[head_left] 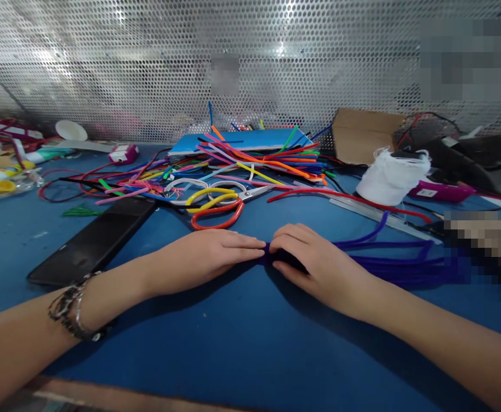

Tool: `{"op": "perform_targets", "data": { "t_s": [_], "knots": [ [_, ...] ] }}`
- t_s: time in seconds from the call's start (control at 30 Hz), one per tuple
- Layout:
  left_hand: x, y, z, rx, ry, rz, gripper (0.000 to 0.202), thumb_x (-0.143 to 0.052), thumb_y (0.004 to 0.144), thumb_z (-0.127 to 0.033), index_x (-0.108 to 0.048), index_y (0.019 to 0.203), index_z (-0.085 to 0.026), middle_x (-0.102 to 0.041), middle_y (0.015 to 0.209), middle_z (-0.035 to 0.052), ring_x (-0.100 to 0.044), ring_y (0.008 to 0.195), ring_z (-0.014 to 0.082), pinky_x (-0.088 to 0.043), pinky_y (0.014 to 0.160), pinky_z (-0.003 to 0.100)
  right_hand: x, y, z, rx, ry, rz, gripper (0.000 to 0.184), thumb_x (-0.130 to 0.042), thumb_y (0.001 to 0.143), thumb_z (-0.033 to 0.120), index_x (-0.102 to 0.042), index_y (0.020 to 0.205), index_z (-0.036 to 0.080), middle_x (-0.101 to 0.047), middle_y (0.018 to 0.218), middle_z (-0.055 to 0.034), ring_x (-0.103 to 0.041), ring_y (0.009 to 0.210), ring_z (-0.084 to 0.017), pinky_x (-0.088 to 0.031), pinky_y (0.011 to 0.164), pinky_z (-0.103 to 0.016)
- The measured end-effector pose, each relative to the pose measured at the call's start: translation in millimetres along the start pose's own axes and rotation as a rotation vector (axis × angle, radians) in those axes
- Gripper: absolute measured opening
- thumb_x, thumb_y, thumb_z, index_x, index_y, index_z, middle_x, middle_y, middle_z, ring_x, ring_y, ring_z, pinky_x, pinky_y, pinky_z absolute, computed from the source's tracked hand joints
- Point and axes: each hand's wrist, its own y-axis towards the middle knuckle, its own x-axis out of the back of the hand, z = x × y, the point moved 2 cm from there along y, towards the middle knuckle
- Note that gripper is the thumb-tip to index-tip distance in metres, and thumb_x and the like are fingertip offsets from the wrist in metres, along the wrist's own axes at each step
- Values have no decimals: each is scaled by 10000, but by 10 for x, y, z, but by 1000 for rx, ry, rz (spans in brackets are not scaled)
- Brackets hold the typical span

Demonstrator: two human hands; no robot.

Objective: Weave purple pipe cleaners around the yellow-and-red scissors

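A bundle of dark blue pipe cleaners (405, 270) lies on the blue table, its loose ends spreading to the right. My right hand (319, 263) is curled over the left part of this bundle, fingers closed around it; a dark patch under the palm is hard to make out. Just left of it, my left hand (210, 254) lies low with straight fingers held together. Its fingertips touch the bit of blue that shows between the hands; whatever is under the palm stays hidden. Beyond the left hand rest red-and-yellow-handled scissors (229, 205), with blades pointing right.
A black phone (96, 240) lies at left. Behind are a heap of coloured pipe cleaners (263, 160) and a blue folder (242, 139). At right stand a white yarn roll (390, 180) and cardboard (364, 136), near a clear ruler (383, 219). A perforated metal panel (147, 68) closes the back.
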Motion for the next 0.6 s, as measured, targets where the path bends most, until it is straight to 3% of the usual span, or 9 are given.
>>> {"op": "perform_targets", "data": {
  "t_s": [0.13,0.6],
  "knots": [
    [16,8,-12,-55,66,-19,346,-310,951,-185,-596,1123,-96,-611,1168,81,-599,1028,152,-459,917,243,-1,3,-4,36,23,-6,132,-440,852,137,-563,899,125,-594,911,-97,-534,848,-191,-475,774,-345],
    [-59,39,-30,42,-5,-199,306,-403,929,-250,-677,978,-121,-691,986,64,-620,895,171,-525,755,258,38,7,-4,65,39,4,136,-459,865,147,-595,871,146,-616,907,-75,-546,833,-162,-461,775,-297]
  ]
}}
